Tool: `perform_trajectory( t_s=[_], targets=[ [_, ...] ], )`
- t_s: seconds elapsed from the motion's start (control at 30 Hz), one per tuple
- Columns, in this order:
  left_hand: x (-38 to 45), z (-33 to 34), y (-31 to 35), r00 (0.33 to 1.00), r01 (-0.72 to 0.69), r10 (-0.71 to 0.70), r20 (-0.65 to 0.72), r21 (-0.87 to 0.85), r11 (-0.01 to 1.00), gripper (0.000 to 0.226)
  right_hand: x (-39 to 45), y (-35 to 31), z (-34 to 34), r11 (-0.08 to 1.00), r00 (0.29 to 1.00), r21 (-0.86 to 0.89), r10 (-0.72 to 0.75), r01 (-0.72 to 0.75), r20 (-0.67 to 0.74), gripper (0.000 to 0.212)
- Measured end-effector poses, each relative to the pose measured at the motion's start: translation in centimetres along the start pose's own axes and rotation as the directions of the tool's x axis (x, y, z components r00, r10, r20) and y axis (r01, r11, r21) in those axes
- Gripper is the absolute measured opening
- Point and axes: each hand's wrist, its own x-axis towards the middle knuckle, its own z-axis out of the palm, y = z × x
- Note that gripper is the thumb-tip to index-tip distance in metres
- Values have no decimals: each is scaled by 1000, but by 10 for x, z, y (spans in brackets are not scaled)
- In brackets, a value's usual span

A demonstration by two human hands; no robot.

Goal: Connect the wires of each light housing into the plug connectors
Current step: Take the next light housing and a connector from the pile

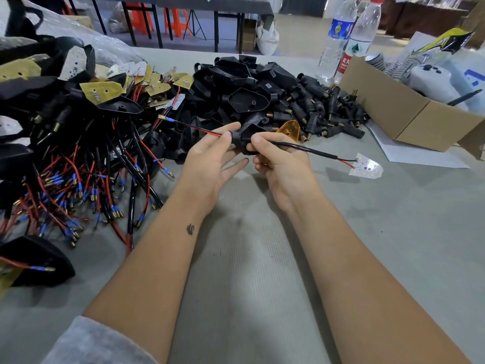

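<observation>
Left of the black housing, the wire's blue-sleeved terminal sticks out free. Your left hand pinches the red wire beside the housing; your right hand pinches housing and black cable. Pull steadily so the LED board, right of the housing, seats without kinking.

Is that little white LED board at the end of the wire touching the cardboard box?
Apart. The head view shows the LED board lying on the grey table, with bare surface and white paper between it and the cardboard box.
</observation>
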Motion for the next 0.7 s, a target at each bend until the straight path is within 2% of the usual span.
perform_trajectory(
  t_s=[0.13,0.27,0.33,0.5,0.7],
  targets=[
    [-2,2,0,995,-92,94,-40,39,995,28,1,-2,1,993,998,101,63,-64,9,5],
    [-1,0,4,979,-156,145,-142,-67,985,28,4,-5,-3,933,986,338,155,-124,-67,19],
    [0,0,5,977,-165,145,-156,-119,979,29,5,-4,-5,921,984,373,153,-111,-86,20],
    [2,-1,7,989,-73,39,-141,-239,968,18,5,-2,-3,969,994,229,104,-93,-36,16],
    [2,-1,5,994,-16,-9,-107,-230,973,15,3,1,-1,998,999,61,32,-34,24,11]
  ],
)
